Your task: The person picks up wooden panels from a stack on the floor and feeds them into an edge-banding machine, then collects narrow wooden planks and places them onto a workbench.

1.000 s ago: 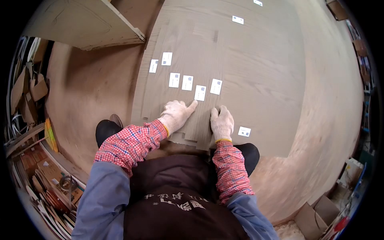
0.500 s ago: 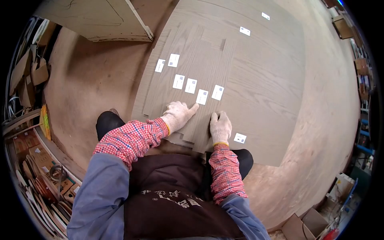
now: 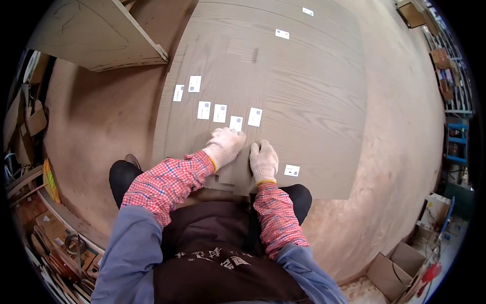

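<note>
Gloved in white, my left hand rests on the narrow wood-grain boards, its fingertips at the lower edge of a white label. Just right of it, my right hand, also gloved, lies on the boards with its fingers bent and close together. Whether either hand grips a board edge is hard to make out. More white labels, such as one above my right hand, are on the boards. The narrow boards lie side by side on a large wood-grain panel, which bears another label at the lower right.
A pale upright panel stands at the upper left. Scrap strips and cardboard are piled at the lower left. An open cardboard box sits at the lower right, and shelving with blue parts lines the right side.
The view has shifted, so the boards appear further left. My left hand has moved slightly up onto the label's lower edge. My right hand sits closer to the left one.
</note>
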The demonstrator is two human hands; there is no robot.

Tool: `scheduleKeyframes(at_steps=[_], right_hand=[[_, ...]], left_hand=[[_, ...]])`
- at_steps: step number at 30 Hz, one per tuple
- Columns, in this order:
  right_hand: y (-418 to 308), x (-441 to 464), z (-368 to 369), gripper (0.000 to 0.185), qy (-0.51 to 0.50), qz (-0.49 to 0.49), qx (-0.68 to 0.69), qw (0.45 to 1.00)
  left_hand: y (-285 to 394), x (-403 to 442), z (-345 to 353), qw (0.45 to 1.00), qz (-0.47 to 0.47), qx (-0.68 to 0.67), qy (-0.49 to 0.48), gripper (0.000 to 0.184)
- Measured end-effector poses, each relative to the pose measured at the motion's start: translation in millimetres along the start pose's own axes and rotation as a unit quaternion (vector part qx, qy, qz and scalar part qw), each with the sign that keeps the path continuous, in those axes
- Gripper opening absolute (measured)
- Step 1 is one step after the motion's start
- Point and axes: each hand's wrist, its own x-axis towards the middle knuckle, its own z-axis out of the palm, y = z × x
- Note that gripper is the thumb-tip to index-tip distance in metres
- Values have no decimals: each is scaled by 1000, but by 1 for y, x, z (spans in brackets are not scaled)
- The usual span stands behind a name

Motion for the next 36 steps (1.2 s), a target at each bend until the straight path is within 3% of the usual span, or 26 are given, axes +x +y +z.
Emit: scheduleKeyframes(at_steps=[3, 7, 15, 19, 21, 31, 36], right_hand=[[2, 0, 2, 35, -1, -14, -2, 1000], [4, 0, 5, 32, 18, -14, 13, 1000], [2, 1, -1, 33, -13, -2, 11, 1000], [2, 1, -2, 34, -18, -3, 8, 1000], [2, 1, -1, 34, -18, -7, 7, 1000], [1, 2, -1, 34, -20, 2, -4, 1000], [2, 0, -5, 34, 22, -26, 18, 999]], left_hand=[[9, 18, 6, 998, -43, -9, -37, 17], [11, 12, 1, 999, -29, -30, -19, 19], [15, 15, 4, 990, -61, -20, -129, 54], [17, 17, 4, 994, -43, 47, -88, 59], [18, 22, 0, 989, -55, 32, -136, 68], [18, 24, -2, 983, -61, 39, -168, 70], [16, 24, 19, 994, -56, 51, -77, 55]])
